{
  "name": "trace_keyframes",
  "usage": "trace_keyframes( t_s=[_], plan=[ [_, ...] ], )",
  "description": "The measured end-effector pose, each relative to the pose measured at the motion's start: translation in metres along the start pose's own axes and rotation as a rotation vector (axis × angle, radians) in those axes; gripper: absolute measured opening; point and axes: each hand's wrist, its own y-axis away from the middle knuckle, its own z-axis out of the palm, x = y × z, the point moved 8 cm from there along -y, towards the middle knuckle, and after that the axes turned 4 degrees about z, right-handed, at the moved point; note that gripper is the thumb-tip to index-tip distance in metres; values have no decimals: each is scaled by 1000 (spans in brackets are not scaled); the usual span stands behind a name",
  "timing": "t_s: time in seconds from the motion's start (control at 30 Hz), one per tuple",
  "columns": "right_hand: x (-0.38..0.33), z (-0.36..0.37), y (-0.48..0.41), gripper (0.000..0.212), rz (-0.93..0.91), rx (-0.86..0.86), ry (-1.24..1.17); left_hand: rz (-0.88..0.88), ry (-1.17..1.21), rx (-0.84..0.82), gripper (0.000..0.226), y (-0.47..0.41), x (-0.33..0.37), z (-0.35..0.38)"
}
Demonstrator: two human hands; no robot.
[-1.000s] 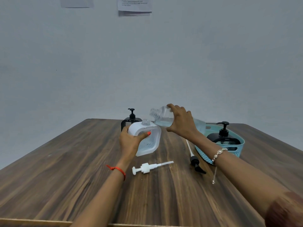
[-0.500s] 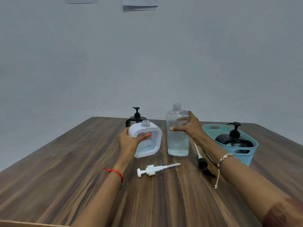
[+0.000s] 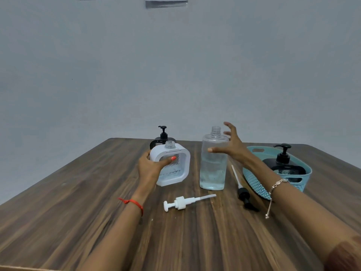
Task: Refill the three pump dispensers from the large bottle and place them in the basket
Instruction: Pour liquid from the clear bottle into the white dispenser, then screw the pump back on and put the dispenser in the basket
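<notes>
1 dispenser sits basketed; left hand point(image 3: 150, 169) grasps the white dispenser point(image 3: 172, 165), right hand point(image 3: 232, 145) released beside the large bottle point(image 3: 213, 163); next, likely refit the white pump point(image 3: 182, 202).

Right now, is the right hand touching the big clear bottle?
Cannot tell. In the head view the right hand is spread open with its fingers splayed, but the thumb overlaps the large bottle, so no clear gap or contact shows.

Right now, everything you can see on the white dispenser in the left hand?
The white dispenser is a squarish, rounded white frame, plastic by the look, around a clear textured window. Its threaded neck is open, with no pump on. It tilts slightly, its base on the table. The left hand grips its left side, thumb across the window. Liquid level unclear.
</notes>
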Motion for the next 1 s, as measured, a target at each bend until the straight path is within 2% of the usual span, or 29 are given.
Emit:
trace_keyframes(
  t_s=[0.07, 0.13, 0.17, 0.23, 0.3, 0.37, 0.43, 0.53, 0.63, 0.73, 0.9, 1.0],
  plan=[
    [-29, -11, 11, 92, -211, 201, 175, -13, 1, 11, 51, -2, -1, -1],
    [-57, -4, 35, 59, -472, 296, 290, -15, 0, 12, 51, -3, -1, -1],
    [-67, 10, 48, 44, -576, 244, 339, -16, -2, 9, 50, -3, 0, -1],
    [-68, 53, 73, 24, -666, -44, 445, -16, -11, 10, 51, -2, 0, 0],
    [-42, 103, 93, 32, -577, -412, 621, -10, -19, 25, 51, 0, 1, 0],
    [-10, 138, 105, 46, -455, -655, 794, -1, -24, 28, 48, 4, 2, 1],
    [2, 155, 110, 42, -411, -730, 865, 3, -29, 19, 46, 8, 3, 3],
    [4, 159, 109, 31, -378, -721, 877, 0, -37, 13, 49, 10, 2, 2],
    [-13, 146, 101, 31, -351, -681, 751, -5, -25, 11, 46, 11, 3, 2],
    [-57, 111, 82, 31, -292, -564, 509, 3, 21, -5, 42, 12, 7, 3],
    [-137, 38, 40, 22, -309, -162, -122, -9, 52, -57, 40, 13, 17, 9],
    [-162, 9, 19, 17, -362, 38, -364, -22, 76, -81, 40, 14, 22, 13]
  ],
)
